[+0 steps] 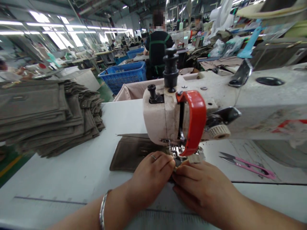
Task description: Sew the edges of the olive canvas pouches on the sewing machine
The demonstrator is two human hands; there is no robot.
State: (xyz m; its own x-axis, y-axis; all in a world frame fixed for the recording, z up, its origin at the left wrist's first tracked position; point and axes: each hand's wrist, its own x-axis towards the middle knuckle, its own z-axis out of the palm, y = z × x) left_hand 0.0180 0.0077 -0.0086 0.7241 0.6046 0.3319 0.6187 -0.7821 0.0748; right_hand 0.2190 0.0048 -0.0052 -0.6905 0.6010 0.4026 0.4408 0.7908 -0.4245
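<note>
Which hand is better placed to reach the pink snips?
Right, probably. The snips lie on the table to the right of the needle area, on the side of the right hand. The left hand rests on the brown fabric, farther off.

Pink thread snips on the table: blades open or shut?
Open. The thread snips lie flat on the table, right of the sewing machine, their two blade tips visibly spread apart.
</note>
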